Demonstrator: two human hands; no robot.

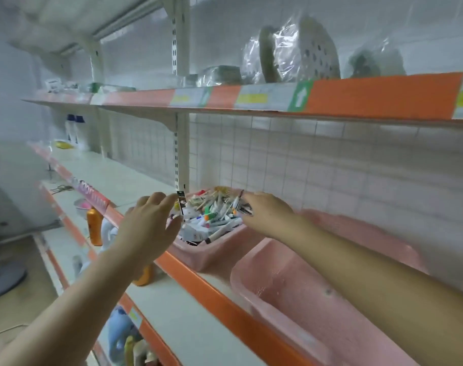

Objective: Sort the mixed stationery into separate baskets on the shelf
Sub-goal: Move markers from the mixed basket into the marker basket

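Stationery (212, 220): mixed heap of pens, markers and small packets, piled above the rim of the full basket (206, 256), so it still looks largely unsorted.
Full basket: pink, on the middle shelf (198, 281) against the tiled wall, left of the two others; both hands meet over it because it is the source pile.
Left hand (148, 220): at the basket's left rim; its grip is narrow, fingertips and thumb apparently pinching a small black item (181, 204) held upright, probably to lift one piece clear of the heap.
Right hand (267, 215): over the basket's far right side; its grip is curled round a few pens (237, 204), tips pointing left, probably gathering like items in one go.
Empty basket (278, 281): pink, just right of the full one and nearer, with nothing visible inside; placed for a short carry from the pile.
Third basket (370, 231): pink, farther right, partly hidden by the right forearm; contents cannot be told.
Stage: early, judging by the high heap.
Risk: loose pens may slip from the handful.
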